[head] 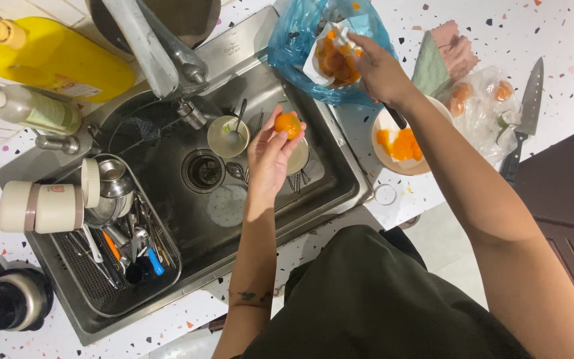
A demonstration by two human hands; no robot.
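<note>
Holding a small orange fruit [287, 124] pinched in left-hand [268, 156] fingertips above the sink [340, 169]; right hand [379, 70] closed on a dark-handled tool, beside a bowl [383, 126] of peeled segments; bagged fruit [337, 61] remains

In front of me runs a white speckled counter [553, 26] with a steel sink [340, 166] set into it. On its right part lie a blue plastic bag [293, 46], a white bowl [386, 156], a clear bag [479, 106], folded cloths [446, 53] and a knife [526, 113]. At the far left lies a yellow bottle [61, 60], and near left stands a black jar [14, 299].
</note>
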